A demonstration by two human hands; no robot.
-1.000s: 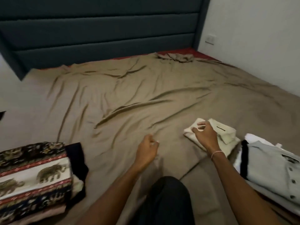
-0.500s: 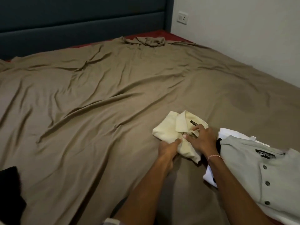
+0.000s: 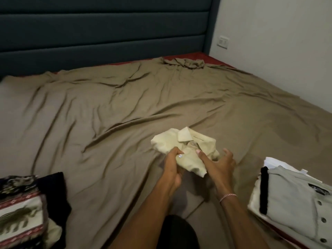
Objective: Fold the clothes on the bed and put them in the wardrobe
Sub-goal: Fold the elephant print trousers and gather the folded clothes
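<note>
Cream shirt (image 3: 167,143), soft and collared, bunched by left hand (image 3: 172,167).

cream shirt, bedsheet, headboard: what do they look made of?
Cream shirt: soft matte cloth, probably cotton. It bunches loosely, while the collar holds a flat shape.
Bedsheet: thin, smooth fabric with a faint sheen and long shallow creases. Cotton or synthetic, cannot tell.
Headboard: padded upholstery in matte dark teal, with horizontal channels. Whether it is fabric or faux leather is unclear.
</note>
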